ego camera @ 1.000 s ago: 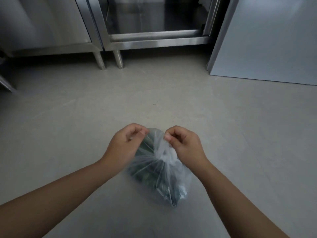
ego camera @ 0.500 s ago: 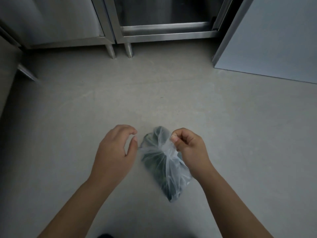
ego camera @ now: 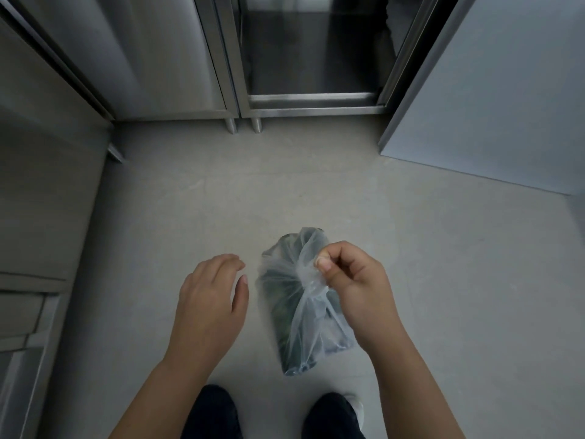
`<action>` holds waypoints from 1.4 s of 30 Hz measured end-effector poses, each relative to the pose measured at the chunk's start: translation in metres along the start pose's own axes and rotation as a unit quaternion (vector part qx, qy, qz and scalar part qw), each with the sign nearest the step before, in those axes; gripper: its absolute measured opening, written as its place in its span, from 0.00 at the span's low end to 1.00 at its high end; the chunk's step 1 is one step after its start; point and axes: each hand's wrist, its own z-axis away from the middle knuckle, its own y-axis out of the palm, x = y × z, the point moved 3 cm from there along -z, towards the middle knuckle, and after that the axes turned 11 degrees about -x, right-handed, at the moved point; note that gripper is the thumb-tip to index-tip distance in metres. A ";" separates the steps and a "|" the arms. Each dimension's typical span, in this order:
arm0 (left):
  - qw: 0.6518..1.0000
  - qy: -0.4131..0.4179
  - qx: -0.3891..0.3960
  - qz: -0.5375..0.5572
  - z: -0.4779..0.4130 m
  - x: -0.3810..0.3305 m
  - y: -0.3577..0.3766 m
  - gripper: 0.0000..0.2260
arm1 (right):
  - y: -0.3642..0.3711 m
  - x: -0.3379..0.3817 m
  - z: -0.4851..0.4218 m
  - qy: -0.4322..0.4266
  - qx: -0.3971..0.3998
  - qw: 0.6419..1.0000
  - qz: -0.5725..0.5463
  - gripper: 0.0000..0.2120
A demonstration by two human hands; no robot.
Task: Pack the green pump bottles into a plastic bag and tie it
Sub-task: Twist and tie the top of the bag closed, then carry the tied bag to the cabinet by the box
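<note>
A clear plastic bag (ego camera: 304, 315) holding dark green pump bottles (ego camera: 285, 327) hangs above a grey floor (ego camera: 443, 280), its top gathered into a knot. The right hand (ego camera: 357, 289) pinches the gathered plastic at the knot between thumb and fingers, while the left hand (ego camera: 210, 299) hovers just beside the bag, fingers loosely spread and touching nothing. Stainless steel cabinets (ego camera: 164, 58) stand beyond, and dark trouser legs (ego camera: 215, 413) show at the bottom edge.
</note>
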 end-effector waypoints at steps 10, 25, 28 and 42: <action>0.998 0.008 -0.053 -0.042 0.005 -0.032 -0.151 0.18 | 0.008 0.140 0.063 -0.059 -0.011 0.998 -0.010 0.12; 0.984 0.004 -0.134 -0.114 0.031 0.049 -0.325 0.19 | 0.107 0.288 0.144 -0.074 0.031 0.993 -0.083 0.14; 0.986 0.002 -0.132 -0.103 0.027 0.065 -0.344 0.19 | 0.133 0.305 0.155 -0.078 0.043 0.993 -0.076 0.14; 0.972 -0.087 -0.190 -0.104 0.029 0.119 -0.421 0.16 | 0.267 0.332 0.170 -0.065 0.170 0.983 -0.037 0.13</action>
